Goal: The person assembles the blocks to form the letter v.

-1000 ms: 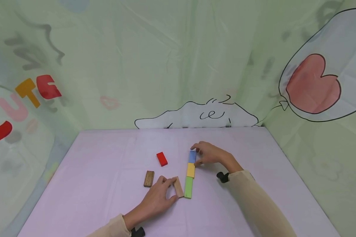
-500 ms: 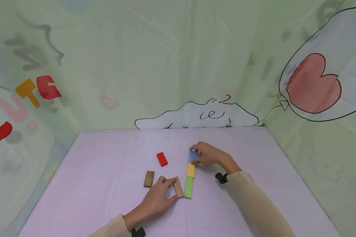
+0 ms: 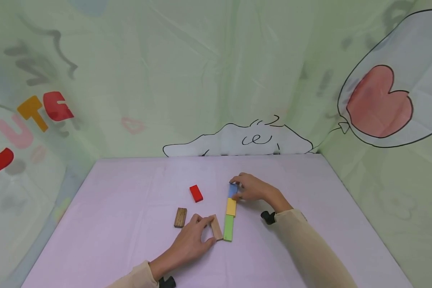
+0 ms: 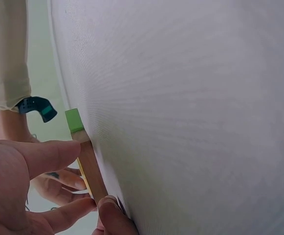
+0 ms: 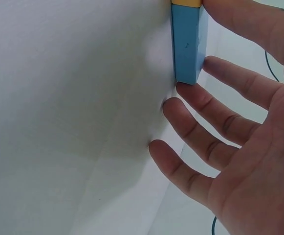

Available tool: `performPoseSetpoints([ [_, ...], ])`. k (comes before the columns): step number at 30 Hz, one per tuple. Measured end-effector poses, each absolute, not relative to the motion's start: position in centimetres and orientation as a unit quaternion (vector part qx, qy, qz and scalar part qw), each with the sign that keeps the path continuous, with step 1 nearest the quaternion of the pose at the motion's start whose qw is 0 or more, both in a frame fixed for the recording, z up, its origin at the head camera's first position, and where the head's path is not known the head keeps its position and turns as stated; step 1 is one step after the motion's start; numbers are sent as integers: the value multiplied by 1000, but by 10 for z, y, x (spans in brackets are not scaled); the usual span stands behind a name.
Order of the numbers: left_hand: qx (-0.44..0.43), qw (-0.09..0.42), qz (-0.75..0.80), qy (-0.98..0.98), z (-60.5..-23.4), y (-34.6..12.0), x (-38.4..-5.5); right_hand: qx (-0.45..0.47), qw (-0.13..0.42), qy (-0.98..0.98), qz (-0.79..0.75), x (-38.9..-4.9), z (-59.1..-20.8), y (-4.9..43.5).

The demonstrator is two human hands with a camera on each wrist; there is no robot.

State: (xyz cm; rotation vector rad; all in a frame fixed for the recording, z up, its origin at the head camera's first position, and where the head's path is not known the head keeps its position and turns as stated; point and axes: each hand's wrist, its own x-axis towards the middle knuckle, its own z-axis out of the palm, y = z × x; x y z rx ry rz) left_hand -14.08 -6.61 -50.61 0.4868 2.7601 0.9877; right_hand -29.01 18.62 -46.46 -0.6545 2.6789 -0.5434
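A blue block, a yellow block and a green block lie end to end in a row running away from me. My right hand pinches the blue block at the far end, its thumb by the yellow joint and a fingertip at the other end. In the right wrist view the remaining fingers spread beside the blue block. My left hand holds a light wooden block between thumb and fingers. That block lies slanted, its near end right at the green block.
A red block lies left of the row, further back. Nearer, to the left, is a dark brown wooden block. A pale cloth covers the table, and printed green curtains enclose its back and sides.
My right hand has shifted slightly left, bringing its thumb in over the edge of the row beside the blue block. The left hand and the blocks stay in place.
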Motion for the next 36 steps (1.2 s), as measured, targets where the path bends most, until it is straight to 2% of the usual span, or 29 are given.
performPoseSetpoints([
  [27, 158, 89, 337, 924, -505, -66, -140, -238, 165, 938, -192, -288, -466, 186],
  [36, 160, 84, 335, 925, -507, -66, -140, -221, 145, 943, -200, -280, -467, 189],
])
